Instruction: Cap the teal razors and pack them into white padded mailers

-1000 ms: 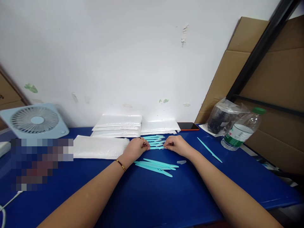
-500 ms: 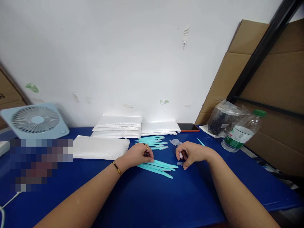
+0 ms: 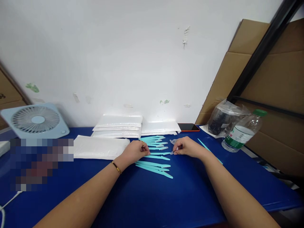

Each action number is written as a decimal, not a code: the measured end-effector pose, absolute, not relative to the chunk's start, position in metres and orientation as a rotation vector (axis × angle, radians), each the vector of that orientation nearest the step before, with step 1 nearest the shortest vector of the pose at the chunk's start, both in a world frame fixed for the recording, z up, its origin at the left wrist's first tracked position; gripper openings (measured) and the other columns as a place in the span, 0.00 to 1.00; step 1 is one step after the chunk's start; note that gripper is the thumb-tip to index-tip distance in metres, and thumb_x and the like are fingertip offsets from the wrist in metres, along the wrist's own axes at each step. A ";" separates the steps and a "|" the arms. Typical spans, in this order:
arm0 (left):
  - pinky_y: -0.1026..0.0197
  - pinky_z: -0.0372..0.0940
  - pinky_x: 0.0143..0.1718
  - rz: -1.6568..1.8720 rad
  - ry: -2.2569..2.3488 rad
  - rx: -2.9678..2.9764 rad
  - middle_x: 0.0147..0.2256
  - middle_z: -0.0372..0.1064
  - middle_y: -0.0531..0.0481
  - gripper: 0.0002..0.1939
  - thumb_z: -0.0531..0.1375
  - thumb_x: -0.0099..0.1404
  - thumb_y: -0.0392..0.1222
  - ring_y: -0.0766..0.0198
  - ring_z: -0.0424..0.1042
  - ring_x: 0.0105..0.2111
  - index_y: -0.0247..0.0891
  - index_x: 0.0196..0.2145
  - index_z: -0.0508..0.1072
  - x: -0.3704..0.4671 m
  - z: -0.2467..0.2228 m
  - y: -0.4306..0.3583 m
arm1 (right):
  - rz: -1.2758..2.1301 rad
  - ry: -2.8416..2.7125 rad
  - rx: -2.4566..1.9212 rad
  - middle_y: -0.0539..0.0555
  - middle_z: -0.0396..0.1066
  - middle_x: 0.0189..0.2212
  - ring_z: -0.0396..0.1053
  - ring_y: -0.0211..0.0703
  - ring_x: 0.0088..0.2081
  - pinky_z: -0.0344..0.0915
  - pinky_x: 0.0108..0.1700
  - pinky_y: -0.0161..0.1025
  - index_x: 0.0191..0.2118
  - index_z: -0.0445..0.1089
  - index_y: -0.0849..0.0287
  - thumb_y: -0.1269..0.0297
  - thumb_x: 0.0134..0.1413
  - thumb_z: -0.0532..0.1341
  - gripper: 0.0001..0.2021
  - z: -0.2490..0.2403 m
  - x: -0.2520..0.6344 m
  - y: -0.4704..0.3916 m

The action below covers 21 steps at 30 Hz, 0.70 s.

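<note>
My left hand (image 3: pixel 139 151) pinches the handle of a turquoise eyebrow razor (image 3: pixel 160 154), which points right. At its tip, my right hand (image 3: pixel 184 147) holds a small translucent blade cover (image 3: pixel 172 153) between closed fingertips; whether it is fully on the blade I cannot tell. Just below that razor lies another eyebrow razor (image 3: pixel 161 157). Nearer to me, several more razors (image 3: pixel 154 167) lie fanned out. A further group of razors (image 3: pixel 155 143) is spread beyond my left hand. Loose translucent covers (image 3: pixel 173 141) are partly hidden behind my right hand.
White padded envelopes (image 3: pixel 102 147) lie left, with stacked envelopes (image 3: pixel 118 122) at the wall. A phone (image 3: pixel 189 127) is behind. One razor (image 3: pixel 206 148) lies by my right forearm. A bottle (image 3: pixel 242 133) and bagged dark item (image 3: pixel 219 120) stand right, a fan (image 3: pixel 35 122) left.
Both hands have moved away from me, and the left now holds one razor apart from the near bunch. My right hand has closed and brought a cover to its tip.
</note>
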<state>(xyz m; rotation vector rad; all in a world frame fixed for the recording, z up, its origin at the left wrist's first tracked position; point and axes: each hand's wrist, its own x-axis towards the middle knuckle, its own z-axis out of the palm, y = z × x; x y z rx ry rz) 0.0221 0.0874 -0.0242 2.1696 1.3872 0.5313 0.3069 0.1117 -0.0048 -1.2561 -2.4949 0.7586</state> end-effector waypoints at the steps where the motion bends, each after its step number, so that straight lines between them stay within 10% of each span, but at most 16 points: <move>1: 0.68 0.58 0.24 0.530 1.393 2.172 0.24 0.69 0.54 0.10 0.59 0.53 0.48 0.67 0.65 0.24 0.39 0.26 0.74 0.022 -0.024 0.087 | 0.750 -2.499 -1.234 0.52 0.72 0.28 0.68 0.39 0.29 0.60 0.29 0.32 0.30 0.76 0.57 0.57 0.44 0.63 0.10 -0.006 0.305 0.112; 21: 0.58 0.59 0.46 0.514 1.363 2.728 0.38 0.70 0.46 0.18 0.49 0.65 0.49 0.58 0.65 0.43 0.40 0.42 0.74 0.036 -0.023 0.065 | 0.362 -2.514 -1.173 0.52 0.69 0.30 0.66 0.38 0.30 0.60 0.32 0.33 0.36 0.76 0.55 0.60 0.51 0.60 0.09 -0.021 0.288 0.117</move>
